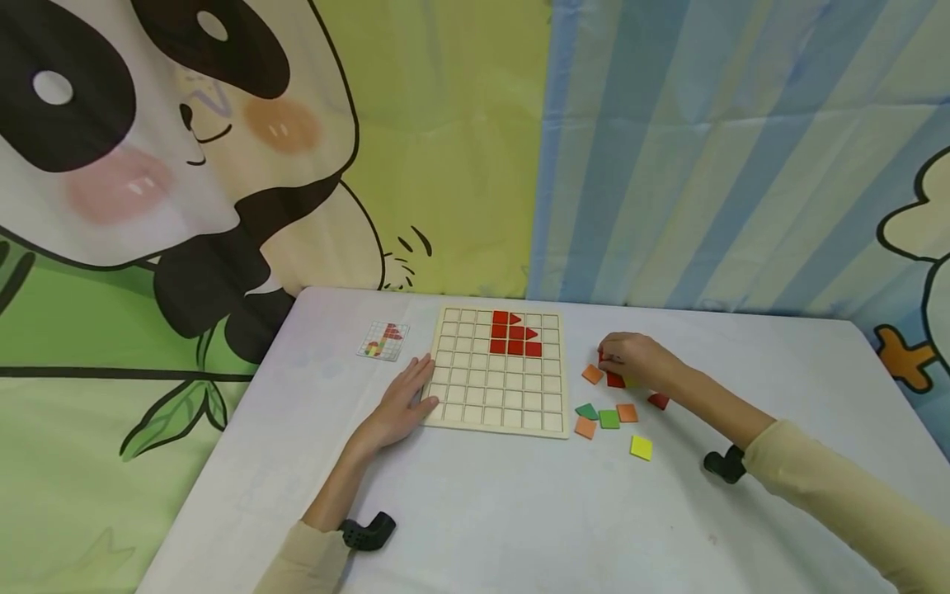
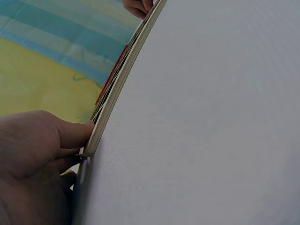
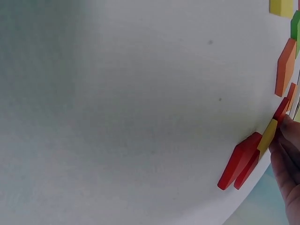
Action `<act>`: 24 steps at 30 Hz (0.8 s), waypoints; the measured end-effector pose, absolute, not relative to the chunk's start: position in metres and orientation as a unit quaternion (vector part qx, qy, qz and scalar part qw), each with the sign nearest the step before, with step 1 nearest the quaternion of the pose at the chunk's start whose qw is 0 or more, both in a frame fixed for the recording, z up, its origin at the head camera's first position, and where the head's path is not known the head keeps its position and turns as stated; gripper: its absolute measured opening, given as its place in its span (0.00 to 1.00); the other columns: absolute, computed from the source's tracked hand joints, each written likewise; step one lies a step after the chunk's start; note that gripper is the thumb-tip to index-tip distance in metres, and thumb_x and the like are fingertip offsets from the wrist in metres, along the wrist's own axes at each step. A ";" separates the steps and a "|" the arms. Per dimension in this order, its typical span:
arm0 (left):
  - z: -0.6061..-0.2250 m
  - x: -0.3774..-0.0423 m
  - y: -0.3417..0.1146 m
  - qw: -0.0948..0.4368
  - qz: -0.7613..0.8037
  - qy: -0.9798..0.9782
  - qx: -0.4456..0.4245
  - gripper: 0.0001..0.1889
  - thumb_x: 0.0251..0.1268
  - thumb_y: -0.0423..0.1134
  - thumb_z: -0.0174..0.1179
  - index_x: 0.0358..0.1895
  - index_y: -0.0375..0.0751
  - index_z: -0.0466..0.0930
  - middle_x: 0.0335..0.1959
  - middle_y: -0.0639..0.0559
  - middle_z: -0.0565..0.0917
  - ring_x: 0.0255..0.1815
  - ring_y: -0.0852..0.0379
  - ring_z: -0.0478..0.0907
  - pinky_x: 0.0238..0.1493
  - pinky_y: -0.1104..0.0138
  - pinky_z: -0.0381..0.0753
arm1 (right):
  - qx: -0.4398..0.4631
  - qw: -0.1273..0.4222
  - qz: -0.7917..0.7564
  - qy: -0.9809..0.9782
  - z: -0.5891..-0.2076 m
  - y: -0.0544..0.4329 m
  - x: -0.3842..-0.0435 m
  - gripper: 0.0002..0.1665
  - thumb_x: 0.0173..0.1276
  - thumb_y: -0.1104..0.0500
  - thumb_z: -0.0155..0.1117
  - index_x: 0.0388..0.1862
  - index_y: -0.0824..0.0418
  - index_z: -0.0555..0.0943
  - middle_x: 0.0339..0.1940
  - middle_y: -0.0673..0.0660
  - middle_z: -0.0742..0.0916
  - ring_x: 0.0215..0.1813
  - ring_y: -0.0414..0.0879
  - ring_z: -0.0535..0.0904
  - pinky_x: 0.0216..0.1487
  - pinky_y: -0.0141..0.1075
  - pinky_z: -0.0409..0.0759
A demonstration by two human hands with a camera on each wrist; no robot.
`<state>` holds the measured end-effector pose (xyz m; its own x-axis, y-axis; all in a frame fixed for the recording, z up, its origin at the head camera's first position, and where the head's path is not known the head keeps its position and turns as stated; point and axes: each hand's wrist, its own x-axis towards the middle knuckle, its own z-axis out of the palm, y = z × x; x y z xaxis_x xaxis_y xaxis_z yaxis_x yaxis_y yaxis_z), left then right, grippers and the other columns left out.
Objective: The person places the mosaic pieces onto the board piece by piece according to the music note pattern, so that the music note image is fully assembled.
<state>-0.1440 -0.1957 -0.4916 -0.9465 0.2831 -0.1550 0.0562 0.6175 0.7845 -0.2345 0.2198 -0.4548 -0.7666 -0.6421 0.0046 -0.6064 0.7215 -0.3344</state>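
Observation:
My left hand [image 1: 401, 402] rests flat on the table with straight fingers against the left edge of a wooden grid board [image 1: 493, 412]; its thumb [image 2: 77, 135] touches the edge near a corner. Several red square tiles [image 1: 515, 332] and two red triangle tiles [image 1: 531, 334] fill cells in the board's upper part. Right of the board, my right hand [image 1: 641, 360] reaches down among loose tiles and pinches a red tile [image 1: 602, 356] at its fingertips. Under and beside that hand lie another red tile [image 1: 615, 380] and a yellow tile [image 3: 267, 137], partly covered.
A pattern card [image 1: 383, 341] lies left of the board. Around the right hand are orange tiles [image 1: 627, 412], a green square tile [image 1: 609, 419], a dark green triangle tile [image 1: 586, 411], a yellow square tile [image 1: 641, 448] and a red tile [image 1: 658, 401]. A printed curtain [image 1: 445, 165] hangs behind the table.

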 end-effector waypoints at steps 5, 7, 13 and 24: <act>-0.491 -0.143 -0.195 0.130 0.429 0.889 0.092 0.36 0.79 0.37 0.53 0.83 0.36 0.49 0.87 0.44 0.46 0.88 0.42 0.32 0.82 0.37 0.36 | -0.341 0.054 -0.157 0.925 -0.457 0.220 -0.235 0.02 0.66 0.66 0.73 0.34 0.62 0.86 0.35 0.54 0.87 0.34 0.44 0.78 0.42 0.41 0.87; -0.491 -0.143 -0.195 0.129 0.429 0.889 0.093 0.36 0.79 0.37 0.53 0.83 0.35 0.49 0.87 0.44 0.46 0.88 0.41 0.32 0.82 0.37 0.36 | -0.346 0.052 -0.150 0.925 -0.456 0.219 -0.235 0.04 0.66 0.65 0.73 0.33 0.62 0.85 0.32 0.52 0.85 0.33 0.42 0.75 0.39 0.37 0.85; -0.491 -0.143 -0.195 0.133 0.430 0.888 0.095 0.36 0.80 0.37 0.53 0.83 0.35 0.49 0.87 0.44 0.46 0.88 0.42 0.32 0.83 0.38 0.34 | -0.350 0.047 -0.128 0.927 -0.456 0.217 -0.233 0.05 0.68 0.64 0.72 0.32 0.61 0.84 0.30 0.51 0.83 0.31 0.41 0.74 0.36 0.34 0.82; -0.492 -0.144 -0.195 0.133 0.429 0.888 0.095 0.36 0.80 0.37 0.53 0.83 0.35 0.49 0.87 0.44 0.45 0.88 0.41 0.32 0.83 0.38 0.33 | -0.353 0.027 -0.113 0.928 -0.463 0.217 -0.235 0.03 0.67 0.67 0.71 0.37 0.65 0.85 0.35 0.56 0.86 0.36 0.46 0.77 0.43 0.42 0.87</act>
